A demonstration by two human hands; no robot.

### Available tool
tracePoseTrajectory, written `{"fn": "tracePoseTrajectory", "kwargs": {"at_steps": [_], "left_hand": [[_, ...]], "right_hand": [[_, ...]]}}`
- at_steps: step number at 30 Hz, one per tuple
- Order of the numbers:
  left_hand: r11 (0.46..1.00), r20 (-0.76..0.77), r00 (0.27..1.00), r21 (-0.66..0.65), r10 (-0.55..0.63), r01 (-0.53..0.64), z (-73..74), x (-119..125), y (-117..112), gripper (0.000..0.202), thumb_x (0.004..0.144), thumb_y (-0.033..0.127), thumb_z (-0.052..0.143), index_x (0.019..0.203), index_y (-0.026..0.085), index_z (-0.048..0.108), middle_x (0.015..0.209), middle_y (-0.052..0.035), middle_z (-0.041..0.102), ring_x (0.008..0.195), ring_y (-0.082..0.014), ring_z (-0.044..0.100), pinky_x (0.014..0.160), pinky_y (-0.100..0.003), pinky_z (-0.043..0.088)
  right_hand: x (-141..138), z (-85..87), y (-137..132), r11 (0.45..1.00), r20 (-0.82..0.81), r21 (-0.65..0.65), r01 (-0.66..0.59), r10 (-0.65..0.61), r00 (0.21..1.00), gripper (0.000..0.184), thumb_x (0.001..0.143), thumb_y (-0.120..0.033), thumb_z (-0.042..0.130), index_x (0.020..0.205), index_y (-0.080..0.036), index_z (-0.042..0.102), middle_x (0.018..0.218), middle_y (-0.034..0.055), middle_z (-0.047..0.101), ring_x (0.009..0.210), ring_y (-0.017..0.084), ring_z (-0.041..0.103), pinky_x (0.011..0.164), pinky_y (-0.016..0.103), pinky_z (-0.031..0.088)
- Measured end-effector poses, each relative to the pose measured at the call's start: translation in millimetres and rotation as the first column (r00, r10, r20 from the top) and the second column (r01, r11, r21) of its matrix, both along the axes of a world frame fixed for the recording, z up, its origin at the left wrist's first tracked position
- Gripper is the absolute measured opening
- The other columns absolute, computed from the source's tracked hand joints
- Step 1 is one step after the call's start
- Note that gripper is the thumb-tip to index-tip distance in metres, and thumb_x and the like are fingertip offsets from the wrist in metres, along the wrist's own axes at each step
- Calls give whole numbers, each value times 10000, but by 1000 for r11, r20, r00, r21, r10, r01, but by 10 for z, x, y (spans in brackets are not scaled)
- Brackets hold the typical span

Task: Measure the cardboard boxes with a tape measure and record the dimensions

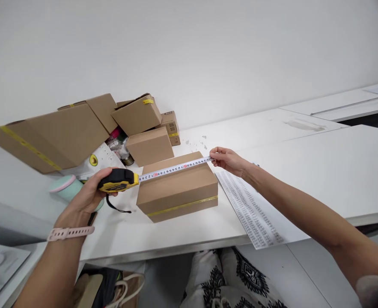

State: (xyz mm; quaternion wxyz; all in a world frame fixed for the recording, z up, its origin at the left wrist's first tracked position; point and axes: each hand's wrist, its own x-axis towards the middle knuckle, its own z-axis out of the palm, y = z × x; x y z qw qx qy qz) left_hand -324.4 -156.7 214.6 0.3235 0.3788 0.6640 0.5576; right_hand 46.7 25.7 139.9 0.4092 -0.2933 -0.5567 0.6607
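My left hand [95,192] grips the yellow and black case of a tape measure [118,180] beside the left end of a brown cardboard box [176,184]. The white blade with black and red figures runs out across the top of that box. At the box's far right corner, my right hand [226,160] pinches the blade's free end between thumb and fingers. Yellow tape runs along the box's front side. A black wrist strap dangles from the case. Just right of the box lies a printed sheet [246,209] with rows of small text.
Several more cardboard boxes [150,145] stand at the back left, against the wall. A mint-green cup [63,188] lies behind my left wrist. The white table [304,171] stretches right. Bags [111,286] are below its front edge.
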Motion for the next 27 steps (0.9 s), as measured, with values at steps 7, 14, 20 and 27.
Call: {"fn": "tracePoseTrajectory", "kwargs": {"at_steps": [7,14,20,27], "left_hand": [[997,46,998,-71,38,-35,-229,-359,108,315,716,543,724,739,230,694,598,18,710,526,-194,660,409,-260,433],[994,86,995,-105,53,-44,-301,-462,172,322,713,530,741,765,215,699,597,27,708,490,-163,634,398,-240,438],[990,95,995,-137,43,-30,-318,-505,199,351,709,548,730,756,201,713,615,4,729,500,-181,658,396,-241,435],[986,70,996,-164,50,-38,-225,-534,59,344,801,512,673,775,171,715,620,9,724,474,-145,636,407,-225,437]], "right_hand": [[-118,-302,-8,995,52,91,39,-44,998,391,610,-508,850,679,-185,640,686,-21,582,663,112,464,700,318,408],[-180,-341,7,977,126,207,53,-81,989,348,690,-500,794,736,-190,641,733,-9,596,719,136,496,734,326,406],[-259,-388,87,959,161,265,97,-144,976,317,734,-476,761,733,-193,617,1112,70,650,1004,202,577,961,404,426],[-290,-381,149,949,190,290,-127,72,979,266,835,-481,711,995,-275,764,1572,53,442,1417,278,426,1146,499,342]]}}
